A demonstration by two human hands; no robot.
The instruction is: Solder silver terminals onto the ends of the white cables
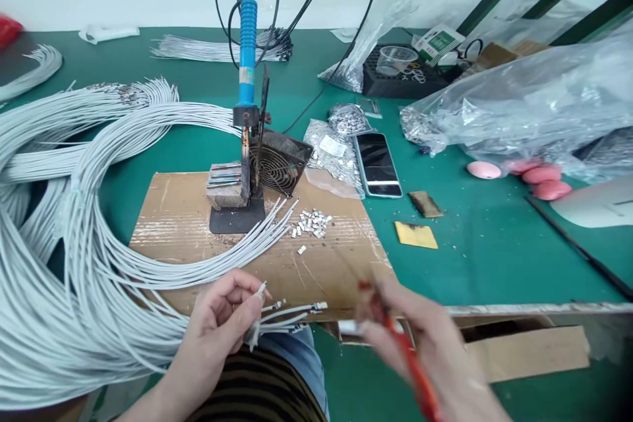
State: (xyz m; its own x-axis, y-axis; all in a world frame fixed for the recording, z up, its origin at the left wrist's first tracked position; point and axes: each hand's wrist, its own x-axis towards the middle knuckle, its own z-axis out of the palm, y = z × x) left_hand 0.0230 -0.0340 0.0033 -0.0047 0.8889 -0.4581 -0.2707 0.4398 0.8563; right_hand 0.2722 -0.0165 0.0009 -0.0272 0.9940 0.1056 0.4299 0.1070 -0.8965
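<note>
My left hand (222,316) is closed around a bunch of thin white cable ends (289,313) with small metal tips, held at the front edge of the cardboard sheet (341,264). My right hand (430,349) is blurred by motion and grips a red-handled tool (413,362) that points toward the cable ends. A small heap of metal terminals (311,221) lies on the cardboard. More white cables (99,264) sweep in large loops from the left. A blue-handled soldering iron (247,56) stands upright in its stand behind the terminals.
A small fan (277,165) leans beside the iron stand. A phone (378,165), bags of metal parts (333,155), a yellow sponge (416,235), pink round objects (539,178) and large plastic bags (534,99) lie on the green table. A cardboard box (529,343) sits at front right.
</note>
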